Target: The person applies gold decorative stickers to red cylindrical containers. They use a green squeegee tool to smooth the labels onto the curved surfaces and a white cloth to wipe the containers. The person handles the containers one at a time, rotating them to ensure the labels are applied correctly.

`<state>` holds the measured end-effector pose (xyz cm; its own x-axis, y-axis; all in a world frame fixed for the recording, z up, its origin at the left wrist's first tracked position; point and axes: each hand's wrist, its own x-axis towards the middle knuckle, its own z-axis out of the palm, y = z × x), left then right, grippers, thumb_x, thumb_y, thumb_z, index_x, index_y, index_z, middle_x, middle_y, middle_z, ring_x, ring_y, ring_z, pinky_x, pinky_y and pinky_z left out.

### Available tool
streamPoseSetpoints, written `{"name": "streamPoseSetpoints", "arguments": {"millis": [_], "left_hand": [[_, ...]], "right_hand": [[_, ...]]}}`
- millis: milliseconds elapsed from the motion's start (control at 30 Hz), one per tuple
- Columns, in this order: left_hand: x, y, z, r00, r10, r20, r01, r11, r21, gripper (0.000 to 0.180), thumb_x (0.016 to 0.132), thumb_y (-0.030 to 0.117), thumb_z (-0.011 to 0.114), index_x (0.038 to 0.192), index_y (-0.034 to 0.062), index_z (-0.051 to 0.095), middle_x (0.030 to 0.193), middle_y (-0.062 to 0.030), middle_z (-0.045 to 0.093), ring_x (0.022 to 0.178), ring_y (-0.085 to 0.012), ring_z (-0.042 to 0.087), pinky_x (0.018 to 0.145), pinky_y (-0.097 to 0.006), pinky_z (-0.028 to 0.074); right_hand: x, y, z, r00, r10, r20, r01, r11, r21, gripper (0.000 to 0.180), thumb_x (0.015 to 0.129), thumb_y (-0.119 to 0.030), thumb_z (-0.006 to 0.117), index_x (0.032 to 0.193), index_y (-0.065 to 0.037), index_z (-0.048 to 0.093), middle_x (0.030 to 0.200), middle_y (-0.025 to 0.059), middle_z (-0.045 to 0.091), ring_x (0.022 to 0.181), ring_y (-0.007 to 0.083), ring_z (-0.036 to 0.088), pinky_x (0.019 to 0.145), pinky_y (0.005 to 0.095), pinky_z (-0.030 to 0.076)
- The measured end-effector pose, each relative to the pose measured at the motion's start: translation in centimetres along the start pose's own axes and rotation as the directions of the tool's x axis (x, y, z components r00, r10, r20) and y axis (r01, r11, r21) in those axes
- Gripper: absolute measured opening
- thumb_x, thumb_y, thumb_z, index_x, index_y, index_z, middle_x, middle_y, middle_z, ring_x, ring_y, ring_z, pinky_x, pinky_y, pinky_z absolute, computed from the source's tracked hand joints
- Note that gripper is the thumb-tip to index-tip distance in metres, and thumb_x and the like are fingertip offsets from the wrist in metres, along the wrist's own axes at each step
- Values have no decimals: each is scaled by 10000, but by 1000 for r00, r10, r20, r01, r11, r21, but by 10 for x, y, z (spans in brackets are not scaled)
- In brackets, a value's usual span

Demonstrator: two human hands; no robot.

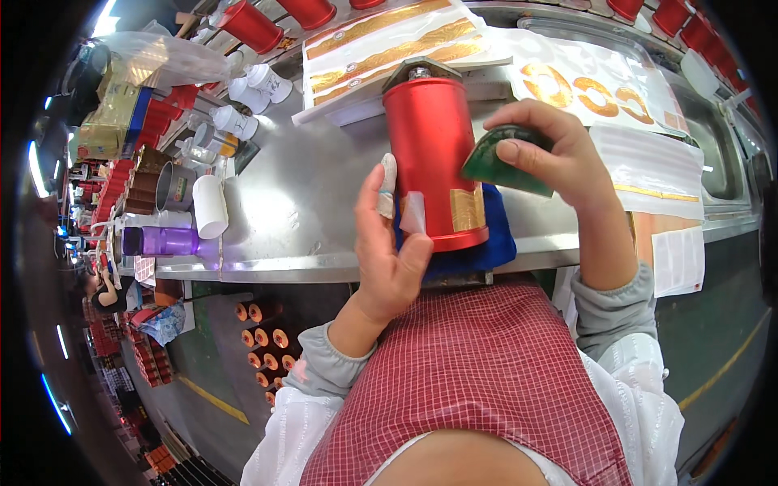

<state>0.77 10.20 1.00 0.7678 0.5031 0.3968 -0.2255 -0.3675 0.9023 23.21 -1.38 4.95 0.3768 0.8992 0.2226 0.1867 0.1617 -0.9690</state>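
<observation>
A red metal cylinder [428,134] lies lengthwise before me on a mount with a bolt at its far end. Near its close end, a gold band [468,211] wraps part of the surface, and a translucent strip of film [413,213] stands up from it. My left hand [387,263] is at the cylinder's left side, fingers extended and apart, the thumb by the film; a white cover sits on one fingertip. In my right hand [567,154] is a green half-round scraper [504,166], gripped between thumb and fingers, its tip close to the cylinder's right side.
Under the cylinder lies a blue cloth [501,239] on the metal worktop [308,194]. Gold sticker sheets [381,53] lie behind, more sheets [596,89] at right. White cups [267,81], a white roll [210,206] and a purple bottle [162,240] stand left. A sink [721,162] is far right.
</observation>
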Motion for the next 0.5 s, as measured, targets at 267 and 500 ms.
{"name": "streamPoseSetpoints", "arguments": {"millis": [267, 500], "left_hand": [[-3, -10, -6, 994, 67, 91, -101, 887, 451, 1167, 756, 512, 762, 1485, -47, 42, 1454, -227, 317, 1300, -301, 437, 1066, -411, 377], [-1, -4, -12, 1000, 16, 26, -16, 1000, 12, 1037, 821, 289, 749, 1492, -27, 24, 1449, -205, 312, 1282, -265, 433, 1079, -415, 356]], "right_hand": [[25, -10, -4, 981, -97, 169, 111, 991, -77, 222, 855, -145, 716, 1051, -52, 669, 900, -15, 657, 844, 53, 585, 768, 238, 503], [37, -28, 4, 936, -186, 300, 242, 956, -163, 215, 848, -92, 699, 1052, -33, 664, 840, 0, 653, 790, 57, 591, 706, 232, 512]]}}
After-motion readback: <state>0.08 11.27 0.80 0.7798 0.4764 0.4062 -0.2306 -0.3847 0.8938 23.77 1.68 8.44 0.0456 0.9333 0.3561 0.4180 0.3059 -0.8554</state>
